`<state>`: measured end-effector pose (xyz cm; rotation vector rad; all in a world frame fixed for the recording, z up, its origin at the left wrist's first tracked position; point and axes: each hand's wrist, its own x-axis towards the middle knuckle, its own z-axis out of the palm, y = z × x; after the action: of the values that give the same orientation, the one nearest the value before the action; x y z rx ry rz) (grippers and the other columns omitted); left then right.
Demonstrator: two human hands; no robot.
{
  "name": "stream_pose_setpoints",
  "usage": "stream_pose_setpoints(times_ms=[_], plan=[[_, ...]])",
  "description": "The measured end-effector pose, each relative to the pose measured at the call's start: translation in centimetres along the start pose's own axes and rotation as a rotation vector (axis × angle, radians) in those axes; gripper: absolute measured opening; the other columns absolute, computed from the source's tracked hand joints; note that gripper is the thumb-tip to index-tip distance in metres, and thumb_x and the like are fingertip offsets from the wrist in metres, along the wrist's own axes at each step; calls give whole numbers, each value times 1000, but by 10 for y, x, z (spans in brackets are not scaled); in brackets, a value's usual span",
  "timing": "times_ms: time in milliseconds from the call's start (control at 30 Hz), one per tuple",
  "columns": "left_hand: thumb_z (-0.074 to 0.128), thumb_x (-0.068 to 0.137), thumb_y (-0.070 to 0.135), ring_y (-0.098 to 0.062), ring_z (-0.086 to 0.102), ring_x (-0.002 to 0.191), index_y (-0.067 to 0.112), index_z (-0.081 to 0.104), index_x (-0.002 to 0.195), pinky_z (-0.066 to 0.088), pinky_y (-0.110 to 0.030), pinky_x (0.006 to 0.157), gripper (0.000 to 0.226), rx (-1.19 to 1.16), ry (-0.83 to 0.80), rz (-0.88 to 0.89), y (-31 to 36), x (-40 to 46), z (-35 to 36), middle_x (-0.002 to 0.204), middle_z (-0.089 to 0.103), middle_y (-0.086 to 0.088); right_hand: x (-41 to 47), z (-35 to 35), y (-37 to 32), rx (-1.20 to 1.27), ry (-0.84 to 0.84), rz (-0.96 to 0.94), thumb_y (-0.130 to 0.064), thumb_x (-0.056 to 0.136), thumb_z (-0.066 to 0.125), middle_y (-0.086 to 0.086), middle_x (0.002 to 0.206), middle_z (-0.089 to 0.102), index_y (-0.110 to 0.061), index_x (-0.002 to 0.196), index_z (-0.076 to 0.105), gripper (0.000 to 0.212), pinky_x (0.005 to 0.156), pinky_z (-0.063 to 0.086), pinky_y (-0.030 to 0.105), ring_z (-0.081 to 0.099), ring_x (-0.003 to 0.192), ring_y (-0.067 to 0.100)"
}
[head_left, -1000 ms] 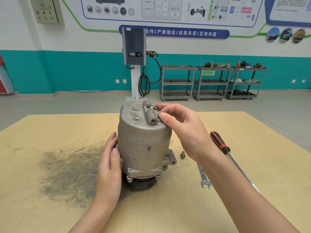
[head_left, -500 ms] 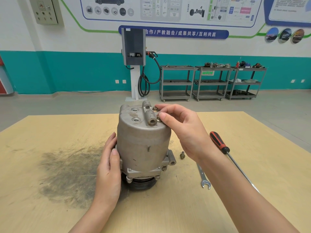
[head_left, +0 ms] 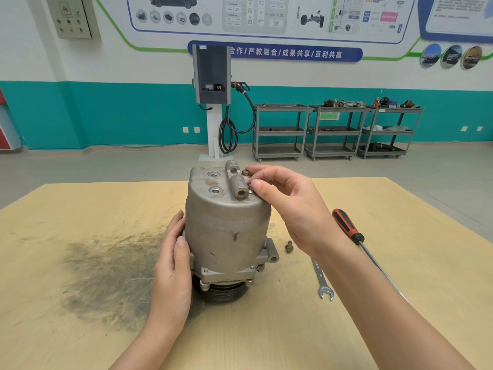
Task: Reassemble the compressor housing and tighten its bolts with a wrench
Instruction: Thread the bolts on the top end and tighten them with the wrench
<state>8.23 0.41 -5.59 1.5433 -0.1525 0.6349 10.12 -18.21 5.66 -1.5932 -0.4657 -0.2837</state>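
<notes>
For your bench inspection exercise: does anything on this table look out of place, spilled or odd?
Yes. A dark grey smudge like rubbed-in grime stains the wooden table left of the compressor. One loose bolt lies beside the compressor, not yet fitted.

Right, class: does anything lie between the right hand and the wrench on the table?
Nothing visible does. The right hand is up at the bolts on top of the compressor; the wrench lies on the table below its wrist, with only a loose bolt off to one side.
</notes>
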Motion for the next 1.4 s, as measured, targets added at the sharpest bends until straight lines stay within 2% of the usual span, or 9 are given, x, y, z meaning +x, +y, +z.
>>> stream_pose_setpoints(times_ms=[267,500,700,867,1033,1100,1200,1400], plan=[[36,96,41,0,38,141,39,51,132,28,-36,122,39,-8,-4,6,0,0,0,151,48,10,0,2,0,16,17,10,-14,88,70,-6,116,69,-20,81,69,9,104,41,30,60,113,5],[36,95,42,3,39,140,47,52,127,29,-28,118,35,-11,1,3,-1,0,0,151,48,12,-1,0,1,17,12,-4,-14,89,66,-5,116,69,-18,88,73,8,110,39,41,59,117,11],[36,96,42,3,38,140,48,52,126,29,-24,116,34,-11,2,13,-2,1,0,150,48,13,0,1,0,1,14,10,-14,89,68,-7,117,69,-20,84,71,9,108,40,37,59,115,7],[36,96,44,5,38,140,49,51,126,30,-16,111,34,-13,-1,5,-2,0,-1,150,48,14,0,3,1,2,30,8,-16,88,70,-7,116,69,-22,80,70,10,107,41,36,60,114,6],[36,96,44,5,38,140,47,51,128,29,-17,112,36,-6,-7,2,-2,0,-1,151,48,14,0,3,1,14,28,1,-20,87,67,-6,116,69,-17,84,70,5,109,40,43,60,114,9],[36,95,44,6,38,139,48,51,127,29,-18,113,35,-9,-6,-2,-1,0,-1,151,48,15,-1,3,0,14,26,-2,-26,83,63,-6,116,69,-16,88,71,14,109,40,44,60,115,9],[36,95,43,6,38,139,48,51,127,29,-18,113,35,-6,-1,-1,0,0,-1,151,48,14,0,3,0,9,20,-3,-28,80,61,-7,116,69,-21,85,72,14,110,39,43,59,116,7],[36,95,44,4,38,140,47,50,127,29,-30,119,36,-1,-4,-1,1,0,-1,151,48,13,0,2,1,-8,12,-8,-29,81,65,-8,117,68,-22,84,71,9,110,39,42,58,117,8]])
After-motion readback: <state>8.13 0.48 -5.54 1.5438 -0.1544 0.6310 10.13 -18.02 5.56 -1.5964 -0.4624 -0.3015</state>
